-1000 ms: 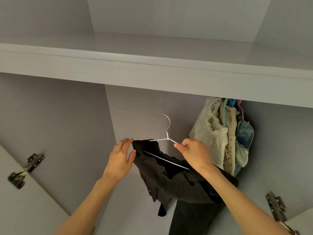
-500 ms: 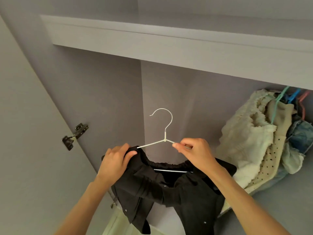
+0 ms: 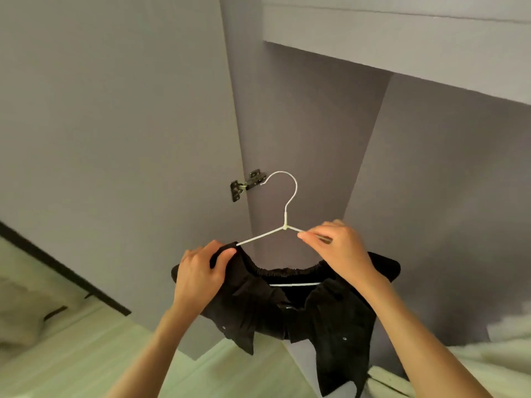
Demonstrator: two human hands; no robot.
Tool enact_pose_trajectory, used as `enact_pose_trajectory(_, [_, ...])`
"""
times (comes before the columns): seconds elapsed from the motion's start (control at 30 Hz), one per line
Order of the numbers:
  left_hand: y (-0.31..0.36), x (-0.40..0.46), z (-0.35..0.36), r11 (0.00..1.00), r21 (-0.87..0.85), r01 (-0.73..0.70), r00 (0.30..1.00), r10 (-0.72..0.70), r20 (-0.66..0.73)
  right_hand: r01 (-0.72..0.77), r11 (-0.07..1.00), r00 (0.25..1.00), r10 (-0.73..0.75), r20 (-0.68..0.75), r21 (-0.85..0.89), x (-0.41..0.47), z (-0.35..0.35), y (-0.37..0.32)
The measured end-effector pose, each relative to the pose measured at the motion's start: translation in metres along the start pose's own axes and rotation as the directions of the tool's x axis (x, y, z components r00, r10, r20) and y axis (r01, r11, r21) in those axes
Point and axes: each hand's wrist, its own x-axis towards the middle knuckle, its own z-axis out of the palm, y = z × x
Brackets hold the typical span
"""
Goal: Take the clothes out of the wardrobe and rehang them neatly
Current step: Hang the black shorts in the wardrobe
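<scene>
- Left hand (image 3: 198, 278) grips the black garment (image 3: 290, 308) at the white hanger (image 3: 283, 225)'s left arm; tug and you slide it off.
- Right hand (image 3: 340, 248) pinches the hanger's right arm; loosen, and the hanger tips below the shelf (image 3: 402, 50).

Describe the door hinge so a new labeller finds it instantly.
Start at the wardrobe's open door, the big grey panel on the left. Follow its inner edge to where it meets the wardrobe side wall; the hinge sits there, just left of the white hanger hook. It is the only dark metal fitting on the plain grey panels.
</scene>
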Motion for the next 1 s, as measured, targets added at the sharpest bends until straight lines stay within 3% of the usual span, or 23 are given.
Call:
enact_pose_trajectory(0.2, [0.000,-0.058,-0.017,0.951,0.060,0.304,0.942,-0.291,-0.166,0.141,0.987,0.989,-0.137,0.062,-0.072,0.002,0.036,0.007])
enact_pose_trajectory(0.33, [-0.012,-0.101,-0.044,0.886,0.020,0.463,0.853,-0.440,-0.280,0.261,0.950,0.954,-0.227,0.196,-0.170,0.001,0.061,-0.004])
enact_pose_trajectory(0.43, [-0.024,-0.141,-0.069,0.823,-0.003,0.568,0.766,-0.530,-0.364,0.377,0.896,0.919,-0.332,0.213,-0.232,-0.002,0.098,-0.037])
enact_pose_trajectory(0.6, [-0.044,-0.226,-0.119,0.609,-0.091,0.788,0.482,-0.701,-0.526,0.582,0.807,0.799,-0.546,0.252,-0.096,-0.027,0.172,-0.130])
enact_pose_trajectory(0.83, [-0.054,-0.357,-0.177,0.310,-0.272,0.911,0.056,-0.746,-0.664,0.769,0.621,0.579,-0.776,0.250,0.149,-0.107,0.265,-0.253])
enact_pose_trajectory(1.0, [-0.053,-0.429,-0.214,0.177,-0.332,0.927,-0.126,-0.684,-0.718,0.825,0.514,0.449,-0.849,0.279,0.237,-0.167,0.305,-0.321])
